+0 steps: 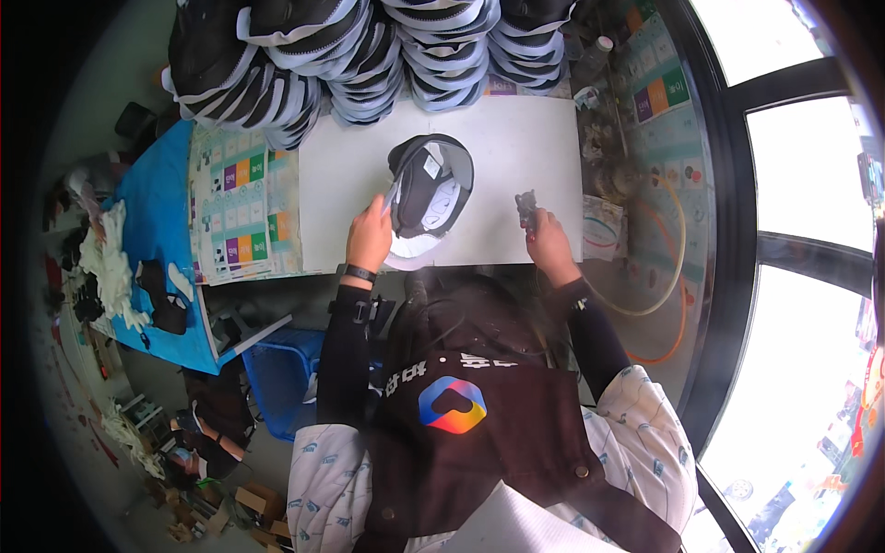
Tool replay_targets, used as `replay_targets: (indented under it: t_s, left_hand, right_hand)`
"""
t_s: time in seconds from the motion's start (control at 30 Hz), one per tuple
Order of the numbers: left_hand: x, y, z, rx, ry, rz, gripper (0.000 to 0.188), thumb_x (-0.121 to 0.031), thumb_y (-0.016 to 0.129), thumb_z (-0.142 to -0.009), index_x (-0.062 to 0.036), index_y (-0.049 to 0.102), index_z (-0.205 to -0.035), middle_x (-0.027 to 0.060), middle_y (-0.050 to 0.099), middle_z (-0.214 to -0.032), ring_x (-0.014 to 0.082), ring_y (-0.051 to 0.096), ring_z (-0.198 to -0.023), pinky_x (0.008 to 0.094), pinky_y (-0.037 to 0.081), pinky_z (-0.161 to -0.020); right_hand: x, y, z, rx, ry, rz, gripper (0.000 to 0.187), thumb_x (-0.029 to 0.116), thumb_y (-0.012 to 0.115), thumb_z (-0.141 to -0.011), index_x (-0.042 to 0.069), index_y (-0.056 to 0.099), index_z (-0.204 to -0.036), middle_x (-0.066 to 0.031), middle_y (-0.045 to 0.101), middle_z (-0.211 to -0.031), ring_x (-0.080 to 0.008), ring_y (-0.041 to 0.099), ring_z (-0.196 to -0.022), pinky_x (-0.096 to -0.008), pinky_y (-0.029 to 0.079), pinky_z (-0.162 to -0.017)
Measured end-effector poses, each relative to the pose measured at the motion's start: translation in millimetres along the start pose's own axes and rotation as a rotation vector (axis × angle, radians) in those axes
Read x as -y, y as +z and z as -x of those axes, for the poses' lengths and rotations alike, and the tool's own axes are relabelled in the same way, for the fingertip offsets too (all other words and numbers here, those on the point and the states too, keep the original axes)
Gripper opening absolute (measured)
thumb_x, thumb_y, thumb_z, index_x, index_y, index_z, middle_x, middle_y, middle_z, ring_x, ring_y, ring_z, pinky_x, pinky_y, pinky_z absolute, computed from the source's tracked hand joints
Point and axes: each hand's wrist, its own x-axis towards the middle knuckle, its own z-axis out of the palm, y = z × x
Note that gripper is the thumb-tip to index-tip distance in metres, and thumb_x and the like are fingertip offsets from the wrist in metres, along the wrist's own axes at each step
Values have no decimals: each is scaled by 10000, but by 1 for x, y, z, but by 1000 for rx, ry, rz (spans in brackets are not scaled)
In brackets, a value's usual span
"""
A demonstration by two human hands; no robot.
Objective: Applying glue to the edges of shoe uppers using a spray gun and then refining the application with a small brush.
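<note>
My left hand (370,236) is closed on the near left edge of a hollow black and pale grey fabric piece (406,195), shaped like a shoe upper. It is tilted above the white tabletop (346,152), its oval opening facing up. Inside, a pale patterned lining and a small white label show. To the right, apart from the piece, my right hand (550,247) is wrapped round a small dark tool (525,205) with a red part. The tool's head points away from me; its exact kind is unclear.
Several stacks of similar black and grey pieces (442,55) line the back. Printed sheets (241,207) lie at the left. Orange and yellowish hoses (680,249) hang right, near a window frame (737,240). A blue-covered table (157,221), blue bin (277,378) and another person (207,442) are left.
</note>
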Motion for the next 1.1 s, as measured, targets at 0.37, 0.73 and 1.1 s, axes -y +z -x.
replay_targets:
  t_s: [0.37, 0.73, 1.1]
  left_hand:
    - [-36, -64, 31, -79, -106, 412, 307, -217, 613, -1029, 13, 611, -1233, 217, 717, -1053, 381, 697, -978, 404, 528, -852]
    - [57, -38, -17, 230, -114, 1124, 424, -116, 577, -997, -10, 544, -1406, 122, 646, -1323, 201, 623, -1122, 321, 500, -858]
    - [18, 29, -31, 29, -362, 993, 313, -1, 700, -927, -84, 649, -1224, -48, 681, -973, 70, 569, -769, 233, 396, -660]
  right_hand:
    - [113, -59, -22, 646, 410, -1629, 533, 263, 713, -948, -66, 564, -1341, -185, 652, -1274, -242, 686, -1096, -374, 583, -903]
    - [179, -79, -20, 747, 338, -1601, 508, -48, 695, -794, -51, 579, -1289, -146, 712, -1158, -276, 714, -1042, -405, 571, -996]
    - [147, -7, -47, 304, 367, -1699, 441, -80, 603, -810, 6, 583, -1242, -90, 698, -1089, -207, 673, -983, -354, 562, -914]
